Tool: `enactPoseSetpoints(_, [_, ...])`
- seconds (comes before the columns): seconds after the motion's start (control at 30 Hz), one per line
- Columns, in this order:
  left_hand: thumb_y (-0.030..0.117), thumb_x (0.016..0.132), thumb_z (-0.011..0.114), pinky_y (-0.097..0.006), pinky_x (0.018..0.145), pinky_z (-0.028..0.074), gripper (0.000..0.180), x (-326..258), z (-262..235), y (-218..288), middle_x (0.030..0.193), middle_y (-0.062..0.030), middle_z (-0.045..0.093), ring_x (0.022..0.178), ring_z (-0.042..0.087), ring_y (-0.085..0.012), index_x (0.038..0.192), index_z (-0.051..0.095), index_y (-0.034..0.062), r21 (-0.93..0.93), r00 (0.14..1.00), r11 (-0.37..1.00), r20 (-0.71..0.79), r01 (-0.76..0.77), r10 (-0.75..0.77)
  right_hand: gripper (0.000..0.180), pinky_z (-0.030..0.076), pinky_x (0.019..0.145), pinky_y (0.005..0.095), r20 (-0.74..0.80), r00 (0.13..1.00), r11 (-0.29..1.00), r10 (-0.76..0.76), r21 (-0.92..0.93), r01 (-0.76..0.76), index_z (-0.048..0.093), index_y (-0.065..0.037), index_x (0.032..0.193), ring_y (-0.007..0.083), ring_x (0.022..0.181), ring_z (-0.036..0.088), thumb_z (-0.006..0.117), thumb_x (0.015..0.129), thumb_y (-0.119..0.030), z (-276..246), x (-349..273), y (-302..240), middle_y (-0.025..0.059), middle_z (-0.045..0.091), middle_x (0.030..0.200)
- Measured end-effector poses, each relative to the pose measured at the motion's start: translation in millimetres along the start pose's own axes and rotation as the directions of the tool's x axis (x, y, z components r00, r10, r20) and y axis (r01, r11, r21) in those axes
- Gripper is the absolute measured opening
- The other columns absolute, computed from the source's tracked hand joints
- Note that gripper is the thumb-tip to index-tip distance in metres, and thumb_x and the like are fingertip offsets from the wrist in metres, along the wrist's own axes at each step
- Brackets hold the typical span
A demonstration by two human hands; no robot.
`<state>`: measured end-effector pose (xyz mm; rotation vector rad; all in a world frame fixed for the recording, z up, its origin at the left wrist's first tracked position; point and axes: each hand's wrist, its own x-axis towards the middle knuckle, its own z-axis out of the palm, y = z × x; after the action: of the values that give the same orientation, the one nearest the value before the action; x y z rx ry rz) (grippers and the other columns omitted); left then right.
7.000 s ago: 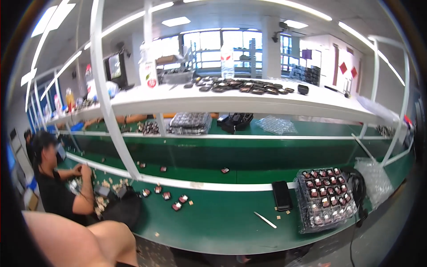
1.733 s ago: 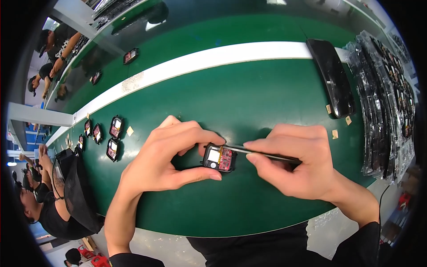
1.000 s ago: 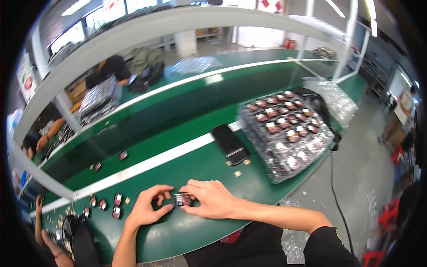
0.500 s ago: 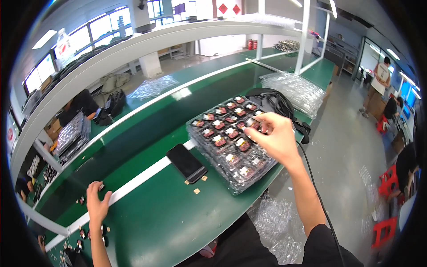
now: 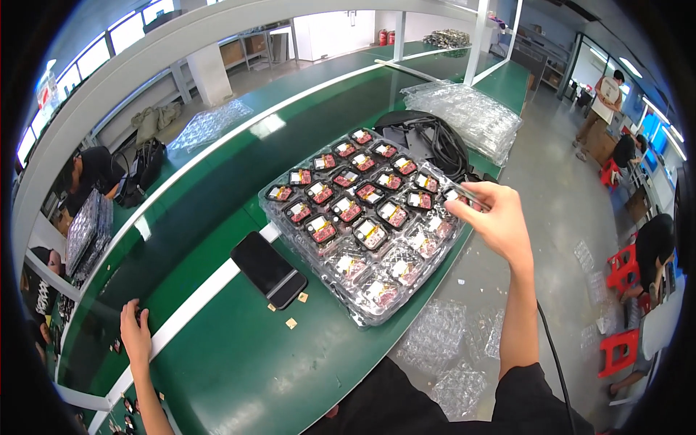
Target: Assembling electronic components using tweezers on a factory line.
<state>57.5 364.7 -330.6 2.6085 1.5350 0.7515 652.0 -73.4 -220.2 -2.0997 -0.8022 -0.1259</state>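
**Small device at the right fingertips, by the edge of a full tray**

At the right of the frame, a small device (image 5: 453, 195) lies at the tray's right edge. Judged by its neighbours, it should be light and stiff, its black case offering a firm though perhaps smooth hold; the bare red board and yellow tape look delicate. Opposite sides of the black rim are the sensible grip, with the face left untouched. The device lies between the thumb and forefinger of the right hand (image 5: 499, 221), partly hidden by them. These fingers stand narrow, but whether they pinch it cannot be told.

The clear tray (image 5: 368, 317), at the centre, appears thin and springy, likely slippery; similar devices sit in its pockets. A black phone (image 5: 267, 270) lies just beside it, lower left, with tan squares (image 5: 291, 323) near on the green table (image 5: 239, 362).

At lower left, the left hand (image 5: 135, 337) is curled, a small dark object (image 5: 142, 315) at its fingertips; its grip cannot be made out.

Farther off, above the tray, lie black cables (image 5: 442, 145), then clear plastic sheets (image 5: 467, 116).
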Motion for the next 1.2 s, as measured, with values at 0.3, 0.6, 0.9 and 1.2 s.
enactPoseSetpoints(0.3, [0.007,0.097,0.08,-0.04,0.096,0.06,0.044,-68,-30,132,0.125,-0.0173,0.076,0.105,0.075,-0.028,0.14,0.071,0.0041,-0.376,0.957,0.9,0.098,-0.219,0.274,0.033,0.047,0.07,0.0266,0.345,0.921,0.892,-0.178,0.452,0.003,0.075,0.008,0.135,0.0074,0.075,0.059,0.071,0.107,-0.009,7,-83,-84,0.0028,0.071,0.09])
enactPoseSetpoints(0.6, [0.026,0.079,0.098,-0.049,0.114,0.054,0.084,-117,-34,177,0.151,-0.019,0.063,0.137,0.063,-0.0405,0.152,0.063,0.0039,-0.568,0.878,0.773,0.17,-0.283,0.447,0.026,0.045,0.057,0.0337,0.699,0.444,0.774,-0.561,0.633,-0.019,0.078,0.003,0.13,0.0166,0.062,0.058,0.075,0.104,-0.002,153,-160,-140,0.0093,0.061,0.076])
enactPoseSetpoints(0.9, [0.033,0.067,0.106,-0.042,0.095,0.049,0.09,-125,-35,170,0.121,-0.0099,0.073,0.109,0.068,-0.0306,0.143,0.069,0.0039,-0.472,0.872,0.834,0.232,-0.287,0.431,0.02,0.042,0.052,0.0294,0.575,0.539,0.715,-0.616,0.695,0.077,0.084,0.002,0.117,0.0102,0.057,0.059,0.082,0.097,-0.001,211,-165,-147,0.0071,0.068,0.072])
enactPoseSetpoints(1.2, [0.031,0.072,0.102,-0.041,0.092,0.045,0.065,-126,-27,168,0.121,-0.0056,0.069,0.105,0.063,-0.026,0.127,0.078,0.0075,-0.451,0.875,0.842,0.225,-0.297,0.429,0.019,0.039,0.05,0.0251,0.606,0.599,0.753,-0.523,0.658,-0.008,0.086,0.004,0.111,0.0045,0.055,0.055,0.084,0.092,0.005,211,-169,-137,0.0034,0.067,0.071])
